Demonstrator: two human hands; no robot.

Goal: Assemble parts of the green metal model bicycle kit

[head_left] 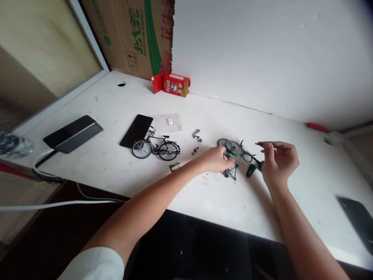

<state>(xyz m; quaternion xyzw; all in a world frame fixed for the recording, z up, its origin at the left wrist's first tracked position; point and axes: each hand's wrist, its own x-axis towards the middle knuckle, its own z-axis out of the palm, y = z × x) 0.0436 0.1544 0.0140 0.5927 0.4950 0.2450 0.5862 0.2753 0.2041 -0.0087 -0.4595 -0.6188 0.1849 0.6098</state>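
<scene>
My left hand (217,158) is closed on a green model bicycle frame (231,172), held low over the white table (210,194). Raised to the right of it, my right hand (279,161) pinches a small dark thin part (259,144) between thumb and fingers; its exact kind is too small to make out. Beyond my left hand lie spoked toy wheels (234,147) with green rims. A green piece (250,170) rests between my hands. To the left stands an assembled black model bicycle (157,147).
Small metal parts (197,134) and a black bracket (175,167) lie left of my left hand. Behind the black bicycle are a dark phone (136,130) and a clear bag (170,121). A red box (176,84) stands at the back, a dark stand (72,134) far left.
</scene>
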